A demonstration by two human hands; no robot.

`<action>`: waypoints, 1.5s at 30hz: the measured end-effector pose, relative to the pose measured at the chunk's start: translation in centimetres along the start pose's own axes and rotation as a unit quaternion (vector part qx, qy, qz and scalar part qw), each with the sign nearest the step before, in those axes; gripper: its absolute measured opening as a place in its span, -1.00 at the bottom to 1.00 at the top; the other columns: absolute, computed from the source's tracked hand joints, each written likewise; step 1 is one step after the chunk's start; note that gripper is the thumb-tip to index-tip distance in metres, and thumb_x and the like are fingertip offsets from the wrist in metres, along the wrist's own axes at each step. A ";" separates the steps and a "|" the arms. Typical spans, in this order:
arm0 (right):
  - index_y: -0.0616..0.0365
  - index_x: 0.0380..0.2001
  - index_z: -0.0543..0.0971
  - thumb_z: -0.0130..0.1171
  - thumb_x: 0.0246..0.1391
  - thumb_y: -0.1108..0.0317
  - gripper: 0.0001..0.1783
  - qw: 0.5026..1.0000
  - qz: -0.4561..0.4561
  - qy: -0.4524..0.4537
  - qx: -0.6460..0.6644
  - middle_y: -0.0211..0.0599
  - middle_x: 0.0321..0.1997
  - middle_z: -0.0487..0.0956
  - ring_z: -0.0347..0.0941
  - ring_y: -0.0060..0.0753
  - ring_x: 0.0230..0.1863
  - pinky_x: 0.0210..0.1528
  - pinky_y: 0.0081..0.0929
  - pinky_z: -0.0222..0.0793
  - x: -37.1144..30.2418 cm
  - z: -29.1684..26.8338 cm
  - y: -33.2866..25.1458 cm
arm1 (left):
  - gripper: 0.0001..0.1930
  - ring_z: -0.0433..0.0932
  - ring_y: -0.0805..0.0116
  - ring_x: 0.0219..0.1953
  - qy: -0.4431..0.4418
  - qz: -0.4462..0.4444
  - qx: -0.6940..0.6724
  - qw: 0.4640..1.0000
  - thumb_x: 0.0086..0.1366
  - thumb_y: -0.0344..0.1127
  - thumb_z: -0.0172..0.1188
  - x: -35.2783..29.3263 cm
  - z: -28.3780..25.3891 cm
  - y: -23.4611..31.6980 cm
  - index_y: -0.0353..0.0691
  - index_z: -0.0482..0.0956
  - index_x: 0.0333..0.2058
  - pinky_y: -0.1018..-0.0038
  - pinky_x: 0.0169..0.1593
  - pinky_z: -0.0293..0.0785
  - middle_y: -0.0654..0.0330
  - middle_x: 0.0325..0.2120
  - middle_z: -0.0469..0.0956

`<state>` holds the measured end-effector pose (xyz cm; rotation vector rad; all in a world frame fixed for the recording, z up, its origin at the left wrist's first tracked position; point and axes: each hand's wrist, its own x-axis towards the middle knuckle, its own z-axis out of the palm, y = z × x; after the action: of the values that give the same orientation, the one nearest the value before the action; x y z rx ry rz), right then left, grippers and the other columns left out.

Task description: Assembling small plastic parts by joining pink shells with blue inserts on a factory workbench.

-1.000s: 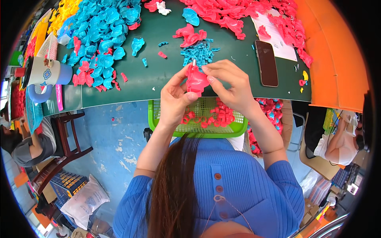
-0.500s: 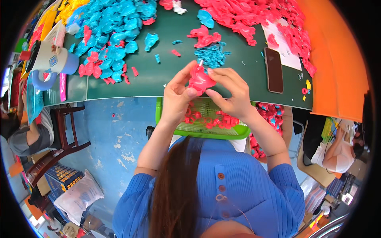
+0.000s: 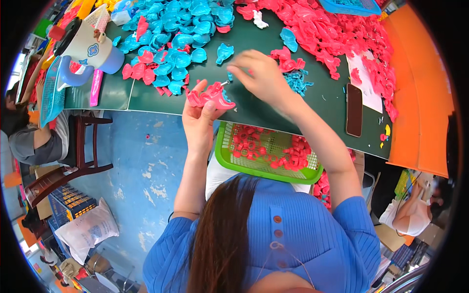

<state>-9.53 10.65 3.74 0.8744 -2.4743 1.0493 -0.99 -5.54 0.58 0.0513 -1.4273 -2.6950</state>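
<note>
A glossy pink moulded plastic part (image 3: 212, 97) sits in my left hand (image 3: 199, 119), pinched between thumb and fingers above the table's front edge. A thin metal pin (image 3: 225, 83) sticks up from it, and a bit of teal plastic shows at its right side. My right hand (image 3: 261, 78) is over the table to the right, fingers curled to a pinch; whatever is in them cannot be made out. Just below its fingertips is a small teal clip (image 3: 230, 77). A teal shell-shaped part (image 3: 224, 52) lies beyond, and a heap of small teal clips (image 3: 298, 82) to the right.
Piles of teal shells (image 3: 181, 59) and pink parts (image 3: 312, 34) cover the far table. A phone (image 3: 354, 110) lies at right, a white-and-blue mug (image 3: 90, 46) at left. A green basket (image 3: 246, 175) with pink rings rests below the edge. Other people sit at both sides.
Both hands held the pink part together; my right hand has let go and moved up and away. My left hand keeps the part, now tilted and further left. The view has shifted left.
</note>
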 end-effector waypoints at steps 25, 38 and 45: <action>0.33 -0.36 0.50 0.09 -0.03 0.66 -0.88 0.933 0.203 0.159 0.251 -0.27 -0.17 0.42 0.39 -0.56 -0.16 -0.18 -0.62 0.36 -7.7 -7.1 -3.0 | -0.52 0.52 0.36 -0.12 -0.191 -0.226 -0.144 0.944 0.30 -0.16 0.01 -0.6 3.7 -2.0 -0.38 0.25 0.06 0.44 -0.14 0.56 0.06 -0.07 0.43; 0.24 -0.42 0.56 0.20 -0.26 0.69 -0.77 0.975 0.001 0.214 -0.058 -0.26 -0.41 0.55 0.49 -0.32 -0.39 -0.35 -0.51 0.42 -9.3 -8.5 -3.6 | -0.58 0.52 0.48 -0.19 -0.205 -0.237 -0.088 0.946 0.23 -0.15 0.11 -2.4 8.3 -4.4 -0.25 0.34 -0.02 0.49 -0.23 0.58 0.25 -0.19 0.49; 0.25 -0.45 0.54 0.18 -0.32 0.72 -0.75 0.969 -0.046 0.221 -0.102 -0.26 -0.45 0.54 0.47 -0.29 -0.42 -0.39 -0.47 0.40 -9.5 -8.6 -3.4 | -0.63 0.55 0.50 -0.26 -0.191 -0.262 -0.093 0.941 0.27 -0.13 0.06 -2.5 8.6 -4.4 -0.24 0.36 -0.06 0.54 -0.26 0.58 0.27 -0.26 0.52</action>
<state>0.32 19.00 6.70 0.6080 -2.0992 0.8316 0.59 4.26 1.74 -0.1338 -1.3943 -3.4261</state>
